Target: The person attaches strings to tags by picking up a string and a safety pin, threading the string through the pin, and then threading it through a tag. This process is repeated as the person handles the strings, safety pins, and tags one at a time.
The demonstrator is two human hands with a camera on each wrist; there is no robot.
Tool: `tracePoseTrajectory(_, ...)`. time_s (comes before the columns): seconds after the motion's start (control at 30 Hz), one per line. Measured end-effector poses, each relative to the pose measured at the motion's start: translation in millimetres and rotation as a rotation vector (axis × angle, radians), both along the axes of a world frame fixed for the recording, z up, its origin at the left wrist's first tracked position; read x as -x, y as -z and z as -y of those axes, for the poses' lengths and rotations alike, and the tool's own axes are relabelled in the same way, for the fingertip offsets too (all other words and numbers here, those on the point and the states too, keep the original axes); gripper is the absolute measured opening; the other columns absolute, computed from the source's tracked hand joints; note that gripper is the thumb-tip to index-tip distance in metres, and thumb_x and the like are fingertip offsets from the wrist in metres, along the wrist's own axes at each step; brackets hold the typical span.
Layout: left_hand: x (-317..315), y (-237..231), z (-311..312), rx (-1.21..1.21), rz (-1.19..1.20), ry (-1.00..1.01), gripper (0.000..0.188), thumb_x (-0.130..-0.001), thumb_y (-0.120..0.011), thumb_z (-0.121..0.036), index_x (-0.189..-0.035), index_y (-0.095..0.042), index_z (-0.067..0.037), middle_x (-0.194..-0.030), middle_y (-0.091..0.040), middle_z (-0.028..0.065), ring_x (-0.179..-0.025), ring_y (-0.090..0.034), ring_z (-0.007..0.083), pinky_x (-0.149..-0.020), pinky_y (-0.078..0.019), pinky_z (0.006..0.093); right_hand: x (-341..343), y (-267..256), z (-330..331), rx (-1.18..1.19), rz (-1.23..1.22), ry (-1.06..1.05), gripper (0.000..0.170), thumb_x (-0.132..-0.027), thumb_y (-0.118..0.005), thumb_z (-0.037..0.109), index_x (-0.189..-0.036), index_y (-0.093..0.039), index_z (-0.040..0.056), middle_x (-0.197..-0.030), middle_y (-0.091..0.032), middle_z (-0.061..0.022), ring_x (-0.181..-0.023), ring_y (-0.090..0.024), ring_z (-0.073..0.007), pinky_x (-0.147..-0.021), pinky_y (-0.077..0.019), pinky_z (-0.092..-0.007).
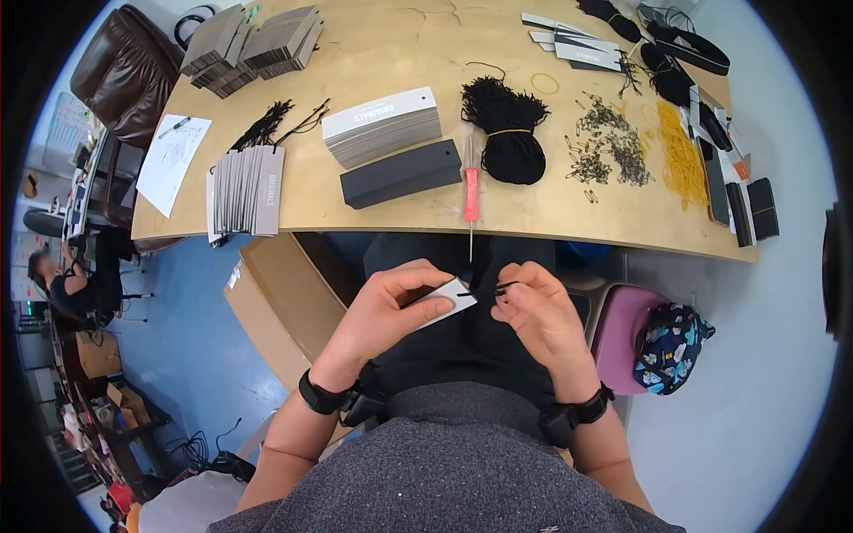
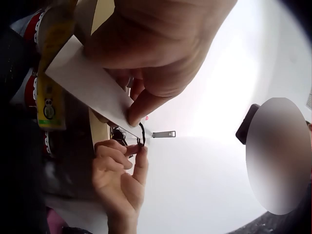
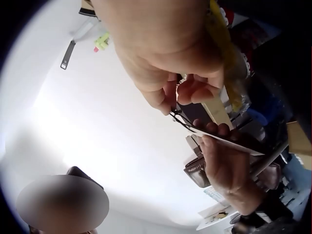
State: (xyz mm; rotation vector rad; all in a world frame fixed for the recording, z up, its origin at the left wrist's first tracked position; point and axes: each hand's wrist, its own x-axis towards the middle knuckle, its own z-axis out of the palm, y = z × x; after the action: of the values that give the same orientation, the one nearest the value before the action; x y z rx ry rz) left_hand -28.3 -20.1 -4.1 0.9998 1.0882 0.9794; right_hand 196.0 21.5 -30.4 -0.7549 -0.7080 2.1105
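A person's left hand (image 1: pixel 391 306) pinches a white hang tag (image 1: pixel 451 304) between thumb and fingers, just off the near edge of the desk (image 1: pixel 382 58). The right hand's (image 1: pixel 544 315) fingers pinch black cord (image 2: pixel 143 131) at the tag's end.

Blue floor (image 1: pixel 191 324) and a white wall (image 1: pixel 791 169) flank the wooden table (image 1: pixel 373 49).
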Motion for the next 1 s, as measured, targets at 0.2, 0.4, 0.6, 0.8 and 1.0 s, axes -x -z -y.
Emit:
tracePoseTrajectory(0.2,5,-6,-2,-0.543,-0.697,0.054,0.032,-0.08,-0.071,0.007,-0.111,-0.071,-0.003,-0.089,-0.063,0.003,-0.083,-0.061,0.0128,-0.073,-0.0475,0.0255,-29,-14,-10,0.12,-0.006,-0.091,0.008,-0.089,-0.067,0.008,-0.093,-0.062,0.0038,-0.092,-0.056,-0.0017,-0.078,-0.053,-0.0105,-0.067,-0.0439,-0.0272)
tracePoseTrajectory(0.4,18,-20,6,-0.317,-0.332,0.129,0.041,-0.081,-0.068,0.007,-0.117,-0.071,-0.011,-0.088,-0.061,0.0077,-0.079,-0.062,0.0188,-0.071,-0.0486,0.0297,-40,-12,-16,-0.02,-0.018,-0.118,0.014,-0.089,-0.067,0.013,-0.083,-0.06,0.0026,-0.096,-0.053,-0.0049,-0.082,-0.053,-0.0123,-0.068,-0.0446,-0.0269)
tracePoseTrajectory(0.6,35,-53,20,-0.231,-0.654,0.357,0.042,-0.081,-0.066,0.009,-0.119,-0.07,-0.007,-0.098,-0.068,0.006,-0.087,-0.063,0.0164,-0.073,-0.0485,0.0278,-42,-16,-13,0.03,0.109,-0.378,0.019,-0.093,-0.062,0.017,-0.097,-0.064,-0.0009,-0.103,-0.058,-0.0065,-0.091,-0.059,-0.0144,-0.076,-0.0486,-0.0277)
tracePoseTrajectory(0.8,75,-73,-9,-0.201,-0.5,-0.513,0.042,-0.086,-0.062,0.003,-0.128,-0.062,-0.003,-0.103,-0.066,0.0061,-0.081,-0.055,0.0072,-0.073,-0.0475,0.0236,-30,-21,-8,-0.101,0.154,-0.377,0.039,-0.097,-0.061,0.021,-0.128,-0.057,-0.0031,-0.119,-0.063,-0.0108,-0.103,-0.062,-0.0163,-0.084,-0.0498,-0.0283)
tracePoseTrajectory(1.0,147,-36,-62,-0.475,-0.921,-0.813,0.042,-0.086,-0.056,0.004,-0.127,-0.062,-0.002,-0.117,-0.057,0.0124,-0.092,-0.058,0.0164,-0.078,-0.0492,0.0278,-30,-19,-2,-0.146,0.203,-0.404,0.032,-0.098,-0.06,0.017,-0.124,-0.06,-0.0016,-0.112,-0.065,-0.0089,-0.1,-0.063,-0.0154,-0.085,-0.0492,-0.0279)
